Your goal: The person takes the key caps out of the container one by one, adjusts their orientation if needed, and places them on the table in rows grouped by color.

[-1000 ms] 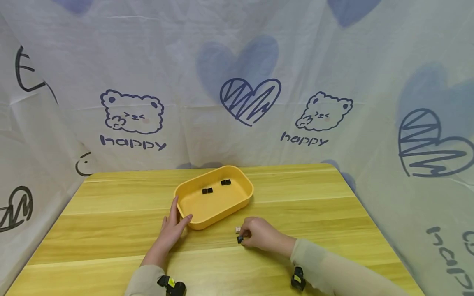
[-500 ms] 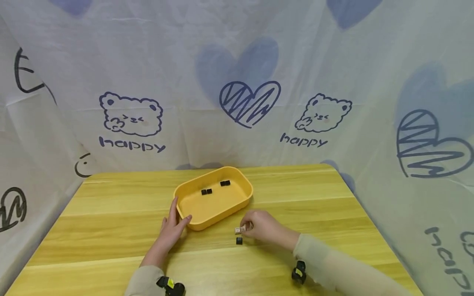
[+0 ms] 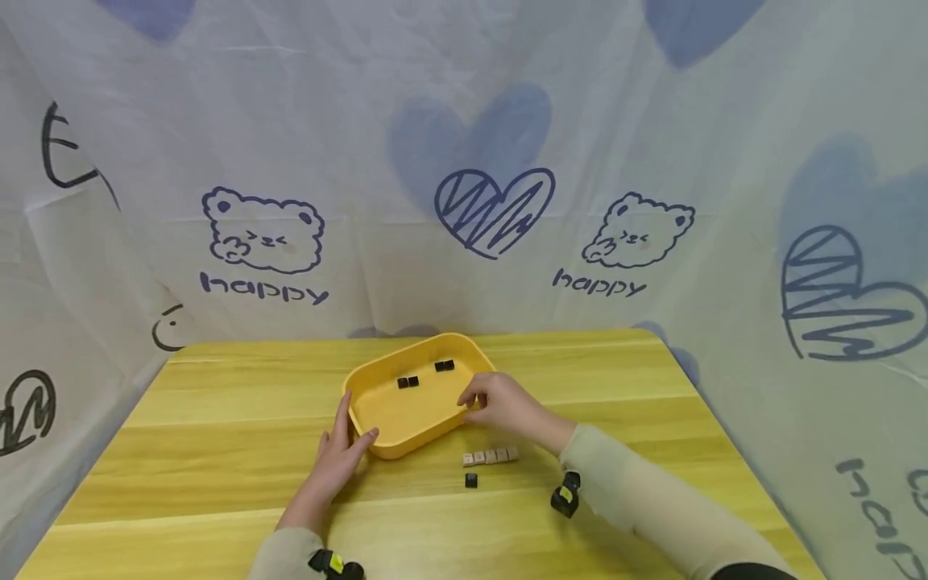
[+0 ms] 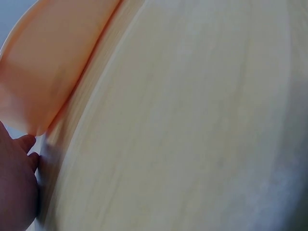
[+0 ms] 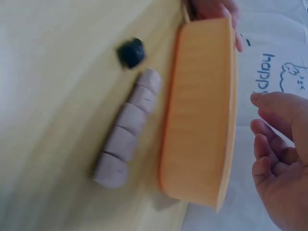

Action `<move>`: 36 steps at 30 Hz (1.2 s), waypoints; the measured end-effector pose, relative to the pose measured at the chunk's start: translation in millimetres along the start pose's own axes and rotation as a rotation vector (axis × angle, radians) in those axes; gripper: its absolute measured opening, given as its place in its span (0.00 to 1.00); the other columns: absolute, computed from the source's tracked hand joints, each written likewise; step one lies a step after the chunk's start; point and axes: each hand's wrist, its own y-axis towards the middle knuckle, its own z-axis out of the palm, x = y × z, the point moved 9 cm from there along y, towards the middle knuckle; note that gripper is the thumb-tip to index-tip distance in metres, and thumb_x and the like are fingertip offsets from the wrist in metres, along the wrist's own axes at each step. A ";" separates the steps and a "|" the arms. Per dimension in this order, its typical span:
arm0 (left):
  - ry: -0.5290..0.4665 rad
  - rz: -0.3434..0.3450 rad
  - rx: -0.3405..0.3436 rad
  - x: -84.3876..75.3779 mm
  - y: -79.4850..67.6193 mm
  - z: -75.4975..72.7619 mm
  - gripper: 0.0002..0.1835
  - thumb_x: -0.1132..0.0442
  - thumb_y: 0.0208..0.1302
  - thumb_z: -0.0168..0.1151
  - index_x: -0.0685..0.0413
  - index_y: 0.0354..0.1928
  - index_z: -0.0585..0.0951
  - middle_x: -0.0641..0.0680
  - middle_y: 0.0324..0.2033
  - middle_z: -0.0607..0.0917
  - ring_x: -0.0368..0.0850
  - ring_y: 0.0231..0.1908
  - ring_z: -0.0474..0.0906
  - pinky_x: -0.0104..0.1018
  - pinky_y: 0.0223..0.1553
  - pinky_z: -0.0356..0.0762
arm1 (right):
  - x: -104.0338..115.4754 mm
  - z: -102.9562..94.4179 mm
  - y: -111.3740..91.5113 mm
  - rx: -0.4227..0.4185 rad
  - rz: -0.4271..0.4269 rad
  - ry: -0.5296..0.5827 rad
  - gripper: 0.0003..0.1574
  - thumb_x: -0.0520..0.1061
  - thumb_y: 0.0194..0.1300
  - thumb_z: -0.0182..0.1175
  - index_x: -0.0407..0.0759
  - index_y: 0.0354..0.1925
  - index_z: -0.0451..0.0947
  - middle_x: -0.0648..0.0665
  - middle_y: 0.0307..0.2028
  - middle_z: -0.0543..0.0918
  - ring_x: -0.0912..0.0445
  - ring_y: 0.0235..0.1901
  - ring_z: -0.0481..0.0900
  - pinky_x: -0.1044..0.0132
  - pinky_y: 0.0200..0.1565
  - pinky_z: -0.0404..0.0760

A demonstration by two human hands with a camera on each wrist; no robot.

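My left hand [image 3: 337, 451] holds the near left corner of a yellow tray [image 3: 413, 443], index finger along its end and thumb at the rim. My right hand [image 3: 503, 407] hovers at the tray's right side, its fingertips over the rim. In the right wrist view that hand [image 5: 281, 149] has loosely bent fingers with nothing visible between them. Several small beige keycap-like blocks [image 3: 490, 457] stand in a row on the table in front of the tray. One black block [image 3: 471, 481] lies just below the row's left end.
Inside the tray are one pair of black blocks [image 3: 408, 382] at the left and another pair of black blocks [image 3: 445, 366] near the back wall. The wooden table [image 3: 217, 451] ends at a printed white curtain [image 3: 377, 266] behind and at the sides.
My right hand has left the beige row and moved up to the tray's right side, uncovering the whole row. My left hand stays at the tray's corner.
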 end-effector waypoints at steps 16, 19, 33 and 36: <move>-0.004 0.035 -0.008 1.9 -1.4 1.6 0.47 0.47 0.72 0.52 0.46 0.77 0.32 0.68 0.74 0.41 0.70 0.71 0.38 0.61 0.67 0.20 | -8.2 22.5 75.4 0.152 0.058 0.094 0.12 0.39 0.59 0.70 0.41 0.43 0.85 0.42 0.40 0.85 0.60 0.35 0.78 0.70 0.39 0.79; -0.006 0.035 -0.007 2.8 -0.4 0.9 0.47 0.47 0.72 0.52 0.46 0.77 0.32 0.68 0.74 0.42 0.70 0.71 0.38 0.61 0.67 0.20 | -6.8 27.2 88.3 0.173 0.040 0.076 0.13 0.37 0.58 0.70 0.40 0.44 0.86 0.43 0.40 0.86 0.60 0.35 0.80 0.70 0.39 0.80; -0.012 0.017 -0.007 -1.8 -5.8 -1.2 0.47 0.44 0.71 0.51 0.45 0.77 0.32 0.68 0.74 0.41 0.75 0.69 0.31 0.66 0.66 0.22 | -19.7 45.1 127.6 0.304 0.118 -0.032 0.14 0.37 0.58 0.70 0.40 0.44 0.87 0.51 0.38 0.86 0.60 0.38 0.80 0.70 0.41 0.80; -0.012 0.015 -0.009 -2.2 -6.6 -1.7 0.47 0.44 0.71 0.52 0.44 0.77 0.32 0.68 0.74 0.42 0.75 0.70 0.32 0.66 0.66 0.22 | -21.9 49.8 133.0 0.324 0.141 -0.052 0.13 0.38 0.58 0.71 0.41 0.44 0.87 0.52 0.38 0.86 0.60 0.37 0.80 0.69 0.42 0.80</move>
